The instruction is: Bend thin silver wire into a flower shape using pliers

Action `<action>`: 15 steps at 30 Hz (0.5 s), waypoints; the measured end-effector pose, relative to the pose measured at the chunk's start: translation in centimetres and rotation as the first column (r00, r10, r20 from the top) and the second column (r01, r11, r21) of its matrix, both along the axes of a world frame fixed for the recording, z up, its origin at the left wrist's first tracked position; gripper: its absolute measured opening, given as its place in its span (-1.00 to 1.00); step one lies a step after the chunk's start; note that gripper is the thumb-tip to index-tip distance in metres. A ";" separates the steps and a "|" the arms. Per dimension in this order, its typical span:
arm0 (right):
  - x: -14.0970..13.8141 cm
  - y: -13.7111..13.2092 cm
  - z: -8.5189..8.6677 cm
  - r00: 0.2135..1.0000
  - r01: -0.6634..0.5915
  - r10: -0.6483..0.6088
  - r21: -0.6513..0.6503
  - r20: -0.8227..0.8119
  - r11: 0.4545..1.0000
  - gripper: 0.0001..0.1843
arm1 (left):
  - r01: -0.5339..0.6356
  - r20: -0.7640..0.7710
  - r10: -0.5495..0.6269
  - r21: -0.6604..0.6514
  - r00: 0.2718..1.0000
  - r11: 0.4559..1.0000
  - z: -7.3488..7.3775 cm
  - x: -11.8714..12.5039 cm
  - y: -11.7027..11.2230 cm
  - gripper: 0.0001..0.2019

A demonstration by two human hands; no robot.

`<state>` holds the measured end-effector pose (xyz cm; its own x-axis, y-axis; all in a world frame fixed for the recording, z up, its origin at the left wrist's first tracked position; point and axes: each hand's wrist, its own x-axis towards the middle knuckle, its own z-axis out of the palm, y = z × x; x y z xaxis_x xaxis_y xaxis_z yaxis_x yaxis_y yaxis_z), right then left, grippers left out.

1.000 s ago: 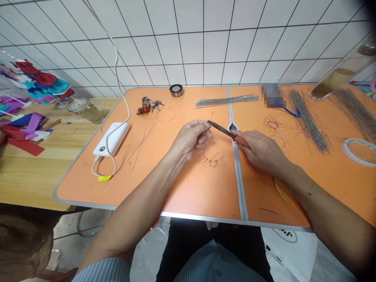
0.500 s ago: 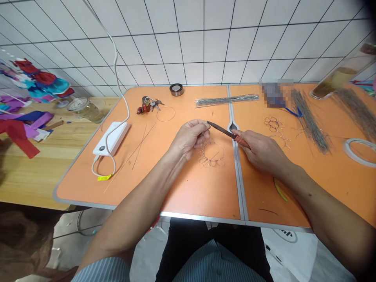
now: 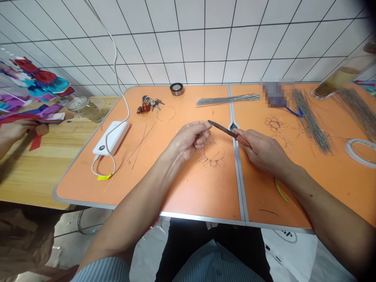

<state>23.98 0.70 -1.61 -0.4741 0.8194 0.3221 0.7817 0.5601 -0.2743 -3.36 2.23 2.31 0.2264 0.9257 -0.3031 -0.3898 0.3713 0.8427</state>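
My left hand (image 3: 194, 135) is closed in a pinch around a thin wire, which is barely visible at the fingertips. In my right hand (image 3: 261, 148) is a pair of long-nose pliers (image 3: 223, 129) with reddish handles. Their dark tip meets the fingertips of my left hand. Just below the fingers shows a wire ring (image 3: 212, 159) with small loops around its edge; whether it is joined to the held wire I cannot tell. Farther right, a flower-shaped wire piece (image 3: 274, 124) lies on the orange table (image 3: 188, 192).
Bundles of straight wire (image 3: 227, 100) lie at the back and right (image 3: 313, 123). Left are a white power bank (image 3: 111, 137), keys (image 3: 155, 103) and loose wires. A tape roll (image 3: 176, 89) sits behind. Another person's hand (image 3: 14, 131) works with ribbons at far left.
At the far left, another person's hand has come into view at the ribbons, and the red ribbon has shifted. My own hands and the pliers have hardly moved.
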 end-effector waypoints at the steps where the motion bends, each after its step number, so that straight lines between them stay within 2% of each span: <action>1: 0.0 0.0 0.0 1.000 -0.001 0.001 0.002 0.009 1.000 -0.51 | 0.008 0.025 -0.007 -0.023 1.000 1.000 -0.1 0.0 0.0 -0.83; 8: -0.1 0.0 0.0 1.000 -0.010 0.009 0.029 0.029 1.000 -0.51 | 0.076 0.170 -0.044 -0.185 0.984 0.980 0.3 0.0 0.2 -0.74; 15: -0.1 0.4 -0.6 0.994 -0.076 0.074 -0.015 -0.083 0.997 -0.50 | 0.135 0.252 -0.082 -0.199 0.964 0.971 0.4 0.1 0.1 -0.65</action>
<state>23.90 1.10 -2.22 -0.5068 0.7887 0.3481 0.7118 0.6106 -0.3471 -3.27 2.36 2.73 0.4121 0.8115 -0.4142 -0.5182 0.5827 0.6261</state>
